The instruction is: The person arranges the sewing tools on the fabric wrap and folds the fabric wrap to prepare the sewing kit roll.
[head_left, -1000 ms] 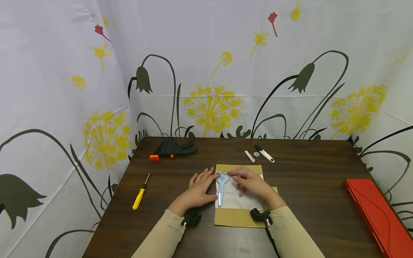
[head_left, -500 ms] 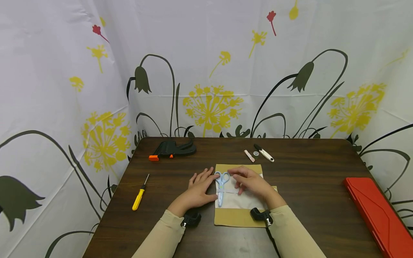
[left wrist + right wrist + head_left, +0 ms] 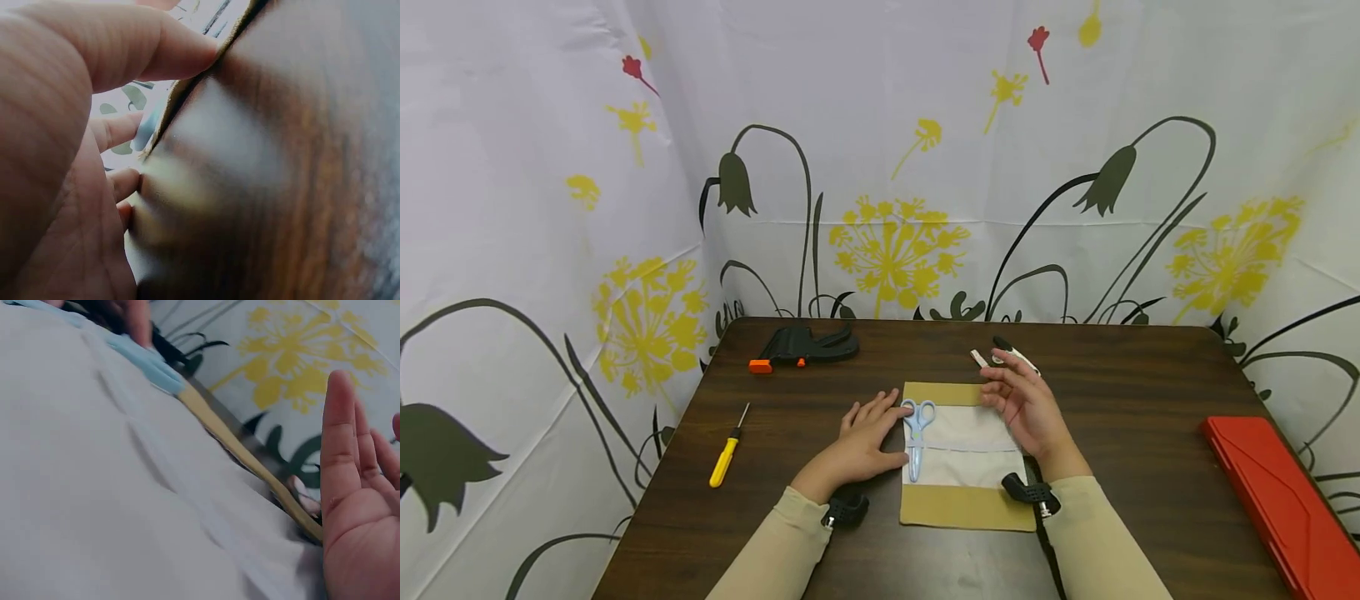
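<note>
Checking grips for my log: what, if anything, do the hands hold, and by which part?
Nothing: the left hand only touches the scissors and cloth; the right hand hovers empty.

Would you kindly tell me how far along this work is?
Done: scissors lie on the pouch, apparently under its band. In hand: left grip rests at the pouch's edge; right grip holds nothing. Perhaps remaining: stowing the pale strip and black-tipped tool beyond it.
</note>
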The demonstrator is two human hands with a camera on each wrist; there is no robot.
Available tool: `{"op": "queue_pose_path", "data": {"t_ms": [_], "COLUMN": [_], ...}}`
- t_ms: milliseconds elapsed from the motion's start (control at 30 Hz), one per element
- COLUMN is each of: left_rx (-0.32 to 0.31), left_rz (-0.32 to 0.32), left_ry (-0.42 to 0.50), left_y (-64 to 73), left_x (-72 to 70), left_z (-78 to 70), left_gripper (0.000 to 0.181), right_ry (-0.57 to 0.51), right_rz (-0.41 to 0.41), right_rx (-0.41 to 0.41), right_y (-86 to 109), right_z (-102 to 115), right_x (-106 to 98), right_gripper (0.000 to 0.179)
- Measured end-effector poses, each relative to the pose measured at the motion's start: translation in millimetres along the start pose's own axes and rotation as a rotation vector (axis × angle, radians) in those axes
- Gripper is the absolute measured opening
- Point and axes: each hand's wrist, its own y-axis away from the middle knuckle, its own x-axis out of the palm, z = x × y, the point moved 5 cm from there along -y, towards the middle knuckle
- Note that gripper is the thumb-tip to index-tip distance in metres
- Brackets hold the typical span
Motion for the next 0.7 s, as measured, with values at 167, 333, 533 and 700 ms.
{"op": "queue_pose_path", "data": {"t_ms": [167, 333, 533, 700], "left_rx": [0.005, 0.003, -0.012, -0.012], "left_rz": [0.0, 0.005, 0.004, 0.006], "left_ry": [-0.001, 0.004, 0.0, -0.012], "left_y": [0.5, 0.7, -0.5, 0.3], "left_x": [1.2, 1.0, 3.6, 0.4], "left_z": [-0.3, -1.6, 2.4, -2.2], "left_gripper": [0.074, 0.074, 0.074, 0.075], "right_ry": [-0.088, -0.26, -0.375, -0.471], "right_rz": [-0.06, -0.015, 0.003, -0.015], "right_rx": [-0.022, 0.1, 0.18, 0.21], "right_y": [4.9, 5.6, 5.6, 3.4], "right_z": [11.5, 7.6, 3.6, 4.2], "right_x": [-17.0, -17.1, -16.0, -14.1], "right_gripper": [0.051, 0.057, 0.064, 0.061]}}
